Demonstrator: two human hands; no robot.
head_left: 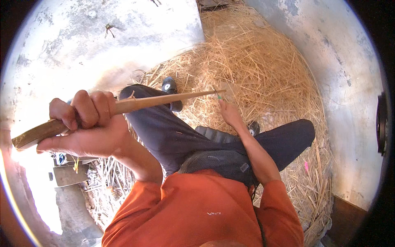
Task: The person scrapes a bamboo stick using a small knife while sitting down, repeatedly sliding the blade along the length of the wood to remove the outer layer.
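Observation:
Raised at the left, my left hand [92, 119] is closed around the thick end of a long bamboo strip [158, 100]. The strip tapers to a thin point over the straw, and a small splinter stands up from it near my fingers. Close to that point, my right hand [231, 114] is closed on a small thin tool [219, 96] with a green part and a dark, narrow end that meets or crosses the strip. What kind of tool it is cannot be made out, as the fingers cover most of it.
Loose straw [263, 61] covers the floor ahead and around my spread legs [158, 127]. A pale plastered block [135, 33] stands ahead on the left, and a curved wall [333, 53] rises on the right. Cut stalks [111, 187] lie at the lower left, near a bright opening.

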